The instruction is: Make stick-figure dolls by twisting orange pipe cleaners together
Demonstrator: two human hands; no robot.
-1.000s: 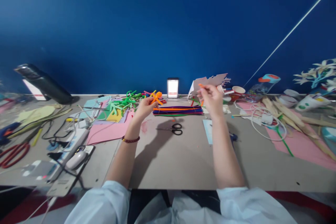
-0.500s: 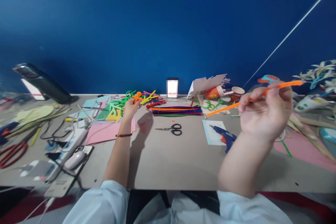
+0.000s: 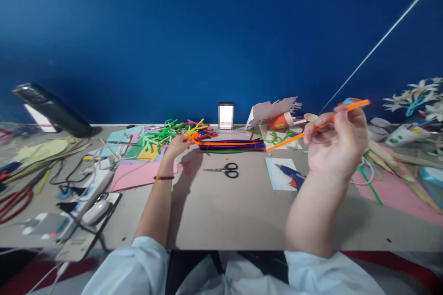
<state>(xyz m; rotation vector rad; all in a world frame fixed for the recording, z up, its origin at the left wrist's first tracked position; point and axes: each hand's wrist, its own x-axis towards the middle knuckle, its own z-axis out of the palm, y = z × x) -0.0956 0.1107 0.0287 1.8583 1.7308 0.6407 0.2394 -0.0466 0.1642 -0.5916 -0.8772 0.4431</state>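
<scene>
My right hand (image 3: 334, 145) is raised over the right side of the table, its fingers closed round a long, straight orange pipe cleaner (image 3: 289, 140). One end of the stem slants down towards a bundle of mostly purple pipe cleaners (image 3: 235, 146); the other sticks up past my thumb. Near the back of the table, my left hand (image 3: 178, 145) pinches a twisted orange pipe cleaner piece (image 3: 192, 137) with several short arms. It is just left of the bundle, by a pile of bent green pipe cleaners (image 3: 161, 136). Black-handled scissors (image 3: 231, 170) lie in front of the bundle.
A blue glue gun (image 3: 292, 175) rests on a pale sheet at right. Pink paper (image 3: 138, 176), a power strip (image 3: 81, 203) and cables spread over the left side. A dark bottle (image 3: 57, 110) leans at the back left. Paper cups (image 3: 281, 122) lie at the back right.
My left hand has moved slightly right and nearer me with the twisted orange piece. My right hand has shifted left with the orange pipe cleaner. The view has turned a little.
</scene>
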